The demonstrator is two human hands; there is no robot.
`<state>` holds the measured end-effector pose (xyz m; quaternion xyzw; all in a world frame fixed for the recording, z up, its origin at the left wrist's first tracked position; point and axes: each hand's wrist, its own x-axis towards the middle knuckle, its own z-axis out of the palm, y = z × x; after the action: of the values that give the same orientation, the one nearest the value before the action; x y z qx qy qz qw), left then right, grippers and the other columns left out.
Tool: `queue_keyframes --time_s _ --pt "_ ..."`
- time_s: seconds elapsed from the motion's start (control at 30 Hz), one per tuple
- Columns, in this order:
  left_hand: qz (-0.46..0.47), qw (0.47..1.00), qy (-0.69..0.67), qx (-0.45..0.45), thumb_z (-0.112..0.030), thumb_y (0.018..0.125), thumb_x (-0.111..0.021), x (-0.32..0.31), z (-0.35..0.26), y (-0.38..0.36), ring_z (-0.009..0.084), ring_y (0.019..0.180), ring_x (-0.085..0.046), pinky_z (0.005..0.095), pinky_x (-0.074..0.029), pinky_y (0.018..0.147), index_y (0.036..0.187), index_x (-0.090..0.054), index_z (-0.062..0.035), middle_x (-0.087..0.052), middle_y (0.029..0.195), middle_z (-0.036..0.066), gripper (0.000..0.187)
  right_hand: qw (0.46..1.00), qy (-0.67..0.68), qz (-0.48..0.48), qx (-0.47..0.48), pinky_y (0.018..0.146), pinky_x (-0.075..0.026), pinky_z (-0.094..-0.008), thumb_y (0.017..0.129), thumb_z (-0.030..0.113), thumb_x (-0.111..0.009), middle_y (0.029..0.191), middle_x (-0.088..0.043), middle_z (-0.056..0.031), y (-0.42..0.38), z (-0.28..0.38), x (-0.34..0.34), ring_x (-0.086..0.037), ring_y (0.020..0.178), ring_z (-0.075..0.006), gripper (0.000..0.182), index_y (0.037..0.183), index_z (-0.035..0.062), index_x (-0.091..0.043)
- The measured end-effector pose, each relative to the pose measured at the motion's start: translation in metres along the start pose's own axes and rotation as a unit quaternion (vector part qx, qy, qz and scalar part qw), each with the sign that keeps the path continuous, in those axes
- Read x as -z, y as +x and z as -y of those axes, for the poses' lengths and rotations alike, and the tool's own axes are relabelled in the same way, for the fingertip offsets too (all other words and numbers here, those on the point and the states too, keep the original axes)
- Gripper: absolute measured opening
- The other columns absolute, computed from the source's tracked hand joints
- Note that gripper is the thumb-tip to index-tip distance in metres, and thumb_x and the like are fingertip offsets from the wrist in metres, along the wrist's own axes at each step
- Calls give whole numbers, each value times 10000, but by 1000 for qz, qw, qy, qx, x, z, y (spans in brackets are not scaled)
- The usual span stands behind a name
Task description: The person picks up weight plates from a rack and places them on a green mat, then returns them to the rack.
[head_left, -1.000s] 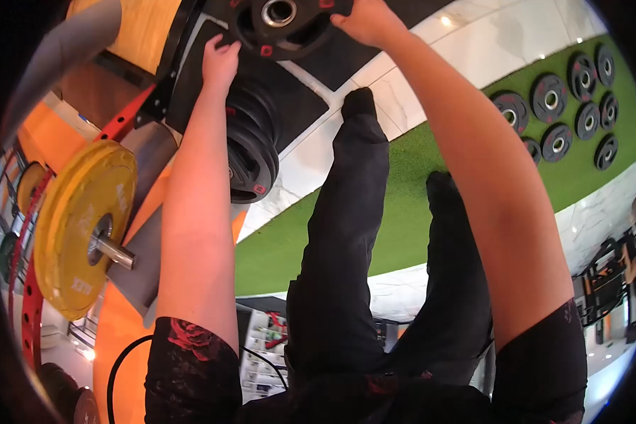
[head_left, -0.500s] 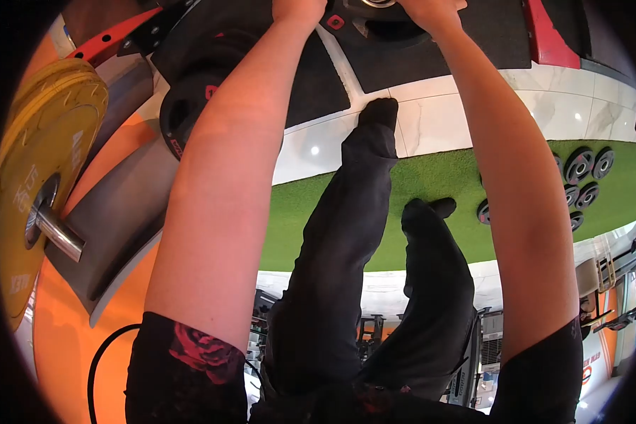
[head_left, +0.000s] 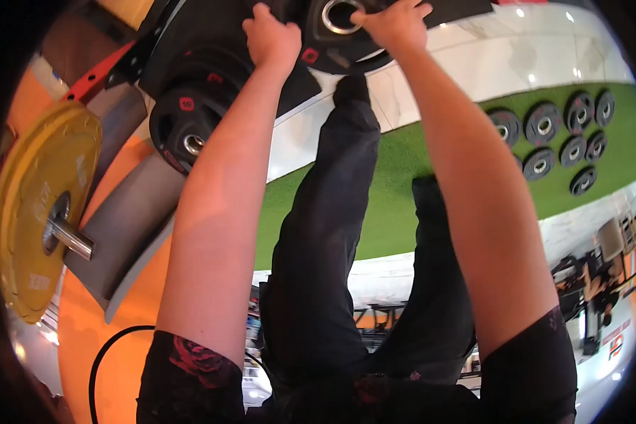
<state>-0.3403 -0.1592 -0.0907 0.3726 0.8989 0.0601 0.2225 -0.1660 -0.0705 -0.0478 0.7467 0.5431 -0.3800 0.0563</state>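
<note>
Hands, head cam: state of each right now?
Left hand: closed on the rim of the black weight plate.
Right hand: closed on the same plate's rim, beside its steel centre hole.

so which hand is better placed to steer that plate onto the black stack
Probably the left hand: it grips the black plate on the edge nearest the black stack. The right hand grips the far edge, away from the stack.

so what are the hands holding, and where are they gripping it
A black weight plate, held by both: left hand on its left rim, right hand at the right beside the centre hole.
</note>
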Motion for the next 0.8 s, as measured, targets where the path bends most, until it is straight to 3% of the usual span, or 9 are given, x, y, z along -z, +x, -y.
queue_keyframes --time_s 0.03,0.1,0.13,0.27,0.43,0.5,0.6,0.8 --pt "2 1000 -9 -17 -218 766 -737 -3 -7 -14 446 1048 -606 485 -497 926 1185 -552 -34 -612 1074 264 494 1000 -15 -12 -19 935 -543 -459 690 471 -825 1298 -490 -296 -2 -26 -5 -625 1109 -435 1003 1378 -86 -352" --pt "31 999 2 -31 -196 770 -732 -3 -27 -44 433 1058 -599 492 -492 919 1188 -537 -50 -603 1085 257 484 998 13 -18 -53 904 -559 -486 694 449 -849 1285 -489 -243 -17 -66 7 -625 1110 -437 930 1331 -48 -388" --pt "63 997 11 -35 -177 799 -706 -4 -47 -63 441 1039 -611 500 -505 901 1200 -509 -59 -571 1131 252 462 998 20 -13 -64 856 -576 -490 601 448 -909 1268 -440 -257 -20 -89 16 -627 1076 -468 1067 1306 -77 -304" --pt "124 988 42 -82 -129 832 -667 -19 -115 -141 440 1001 -631 501 -526 873 1214 -480 -71 -544 1150 234 430 990 34 -16 -136 851 -578 -486 633 436 -873 1245 -442 -250 -50 -178 75 -636 1054 -460 993 1288 -86 -339" --pt "173 975 50 -129 -124 846 -665 -30 -200 -249 446 978 -636 521 -534 838 1252 -461 -51 -534 1148 232 460 975 39 -75 -205 888 -566 -490 620 447 -885 1265 -433 -255 -112 -283 162 -611 1084 -471 1034 1325 -56 -320" --pt "206 966 43 -148 -135 855 -664 -31 -233 -295 451 975 -636 522 -539 826 1272 -449 -53 -522 1160 240 476 974 25 -134 -180 896 -559 -496 612 436 -890 1270 -432 -254 -141 -323 203 -599 1096 -482 1051 1341 -44 -305" --pt "227 958 29 -170 -114 846 -677 -43 -291 -365 443 972 -635 521 -544 795 1248 -448 -74 -513 1133 232 464 958 44 -133 -249 899 -551 -503 607 427 -891 1278 -432 -258 -160 -394 251 -591 1107 -486 1066 1369 -22 -295" --pt "237 946 24 -219 -132 835 -710 -164 -366 -482 417 972 -632 511 -538 821 1229 -472 -97 -533 1136 194 462 946 77 -141 -283 900 -549 -505 639 440 -868 1265 -442 -277 -155 -580 279 -617 1063 -478 1045 1363 -55 -298"
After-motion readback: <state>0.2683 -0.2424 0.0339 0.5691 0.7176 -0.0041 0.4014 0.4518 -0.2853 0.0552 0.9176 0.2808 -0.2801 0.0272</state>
